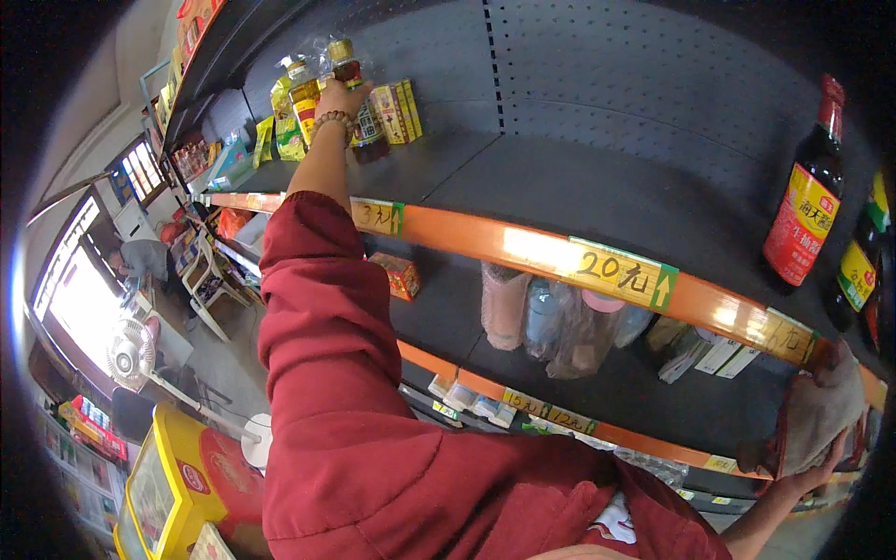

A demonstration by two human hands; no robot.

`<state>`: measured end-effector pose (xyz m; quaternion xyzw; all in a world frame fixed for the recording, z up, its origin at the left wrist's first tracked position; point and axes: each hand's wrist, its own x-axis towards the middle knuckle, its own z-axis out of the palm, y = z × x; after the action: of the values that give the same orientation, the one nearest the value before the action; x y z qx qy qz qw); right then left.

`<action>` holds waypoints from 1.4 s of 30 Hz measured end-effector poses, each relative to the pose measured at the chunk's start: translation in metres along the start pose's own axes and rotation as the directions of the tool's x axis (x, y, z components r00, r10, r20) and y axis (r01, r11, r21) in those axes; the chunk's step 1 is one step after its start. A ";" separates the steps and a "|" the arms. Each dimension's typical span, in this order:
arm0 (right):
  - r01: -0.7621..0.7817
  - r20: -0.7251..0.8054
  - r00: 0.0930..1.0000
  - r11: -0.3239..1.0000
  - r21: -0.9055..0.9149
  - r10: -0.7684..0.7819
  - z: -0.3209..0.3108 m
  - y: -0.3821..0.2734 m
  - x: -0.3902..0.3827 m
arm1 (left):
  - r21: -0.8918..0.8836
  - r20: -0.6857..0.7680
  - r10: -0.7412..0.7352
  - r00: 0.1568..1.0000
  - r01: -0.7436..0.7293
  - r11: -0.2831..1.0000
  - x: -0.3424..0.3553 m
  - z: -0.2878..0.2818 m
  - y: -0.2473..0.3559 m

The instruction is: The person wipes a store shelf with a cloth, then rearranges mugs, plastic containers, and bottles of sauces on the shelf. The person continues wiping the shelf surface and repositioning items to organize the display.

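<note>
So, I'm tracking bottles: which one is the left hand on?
The dark, gold-capped bottle: the left hand crosses its upper part. The yellow-labelled bottle on its left and the far-right bottles stand ungripped.

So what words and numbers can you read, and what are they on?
I won't copy writing out, but it stands here:
Large yellow shelf tag: clear handwriting, green arrow.
Tall dark bottle, right: red-and-yellow label, clear print.
Bottle at the left hand: label partly hidden.
Small yellow boxes: print too small.
</note>
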<state>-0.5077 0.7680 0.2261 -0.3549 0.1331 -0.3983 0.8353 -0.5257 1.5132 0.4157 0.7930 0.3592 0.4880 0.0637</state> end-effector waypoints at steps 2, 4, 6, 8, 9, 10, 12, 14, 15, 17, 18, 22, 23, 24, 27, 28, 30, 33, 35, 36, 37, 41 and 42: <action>-0.047 0.018 0.999 0.999 0.005 0.047 0.003 -0.002 -0.002 | 0.016 0.008 0.026 1.000 -0.026 1.000 0.007 0.008 -0.004; -0.081 0.023 0.996 0.997 0.006 0.081 0.001 -0.007 -0.003 | 0.030 0.005 0.044 0.999 -0.044 0.999 0.014 0.020 -0.006; -0.139 0.069 0.988 0.990 0.018 0.138 -0.010 -0.005 0.007 | 0.063 0.079 -0.013 0.997 0.008 0.998 0.014 0.012 -0.011; -0.194 0.234 0.957 0.977 0.084 0.170 -0.054 0.011 0.048 | 0.135 0.085 -0.026 0.996 0.015 0.991 0.018 0.012 -0.017; -0.160 0.289 0.948 0.985 0.068 0.134 -0.063 0.014 0.047 | 0.178 0.123 -0.065 0.990 0.043 0.983 0.024 0.012 -0.014; -0.130 0.326 0.940 0.989 0.063 0.103 -0.063 0.017 0.048 | 0.040 0.140 -0.089 0.986 0.084 0.996 0.025 0.015 -0.013; -0.085 0.401 0.915 0.994 0.068 0.051 -0.059 0.024 0.051 | -0.027 0.078 0.016 0.997 -0.014 1.000 0.043 0.037 -0.038; -0.205 0.568 0.818 0.969 0.139 0.091 -0.047 0.019 0.035 | 0.019 0.045 0.053 0.998 -0.054 0.998 0.060 0.042 -0.053; -0.221 0.597 0.798 0.963 0.158 0.085 -0.046 0.019 0.035 | 0.039 0.002 0.084 0.996 -0.084 0.996 0.069 0.040 -0.064; -0.232 0.644 0.762 0.956 0.179 0.064 -0.046 0.015 0.036 | 0.027 -0.042 0.145 0.989 -0.144 0.989 0.047 0.039 -0.041; -0.212 0.608 0.791 0.961 0.176 0.063 -0.045 0.010 0.032 | 0.138 -0.189 0.204 0.961 -0.179 0.974 0.020 0.030 -0.009; -0.243 0.573 0.815 0.948 0.203 0.087 -0.034 0.002 0.024 | 0.341 -0.488 0.618 0.616 -0.518 0.785 0.000 -0.020 0.041; -0.227 0.562 0.823 0.955 0.194 0.082 -0.037 0.004 0.031 | -0.122 -0.372 0.546 0.751 -0.622 0.773 -0.010 -0.009 0.073; -0.221 0.557 0.827 0.957 0.186 0.082 -0.040 0.004 0.036 | -0.555 -0.200 0.523 0.829 -0.535 0.637 -0.043 -0.011 0.119; -0.211 0.544 0.836 0.960 0.186 0.078 -0.036 -0.007 0.026 | -0.725 0.038 0.722 0.691 -0.478 0.496 -0.168 -0.033 0.260; -0.205 0.557 0.827 0.962 0.179 0.072 -0.037 -0.009 0.027 | -0.776 0.111 0.771 0.627 -0.431 0.461 -0.206 -0.045 0.295; -0.247 0.583 0.807 0.950 0.191 0.092 -0.038 -0.004 0.033 | -0.826 0.129 0.849 0.513 -0.417 0.378 -0.238 -0.048 0.339; -0.249 0.589 0.805 0.944 0.218 0.076 -0.044 -0.007 0.036 | -0.886 0.094 0.853 0.514 -0.348 0.307 -0.270 -0.033 0.396; -0.233 0.576 0.815 0.946 0.227 0.063 -0.054 -0.006 0.040 | -0.942 0.071 0.866 0.496 -0.252 0.222 -0.281 -0.028 0.414; -0.213 0.560 0.827 0.951 0.222 0.055 -0.063 -0.006 0.048 | -0.935 0.065 0.865 0.497 -0.272 0.226 -0.283 -0.028 0.420; -0.197 0.546 0.836 0.957 0.213 0.050 -0.067 -0.005 0.050 | -0.928 0.062 0.863 0.501 -0.289 0.235 -0.285 -0.028 0.422; -0.152 0.361 0.929 0.976 0.157 0.086 -0.069 -0.022 0.047 | -0.976 0.087 0.908 0.409 -0.146 0.160 -0.291 -0.045 0.420; -0.158 0.366 0.926 0.974 0.165 0.088 -0.079 -0.018 0.059 | -0.994 0.074 0.922 0.379 -0.051 0.101 -0.291 -0.049 0.416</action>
<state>-0.5197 0.6772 0.1859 -0.3301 -0.0372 -0.2850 0.8991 -0.4326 1.0116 0.4167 0.7955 -0.3758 0.2099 0.4264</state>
